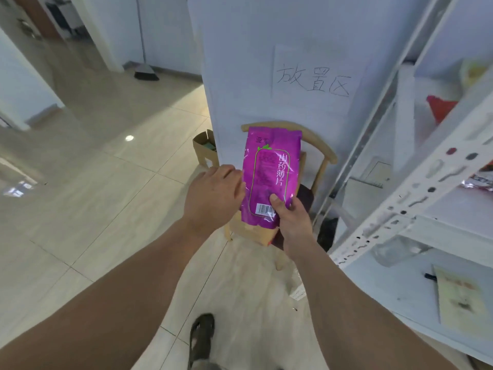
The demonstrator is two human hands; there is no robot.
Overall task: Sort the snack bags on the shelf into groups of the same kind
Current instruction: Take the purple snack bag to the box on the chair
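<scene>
You hold a purple snack bag upright in front of you, its back side with the barcode toward you. White characters run down its right part, inside a thin green outline. It is sealed and a little crumpled. On the white shelf at your right, other bags show only partly.

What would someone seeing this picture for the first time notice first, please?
The bright purple snack bag stands out, held upright mid-frame in front of a wooden chair: the right hand pinches its lower edge and the left hand touches its left side. Behind it hangs a handwritten paper sign on the white wall; the white metal shelf rises at right.
</scene>
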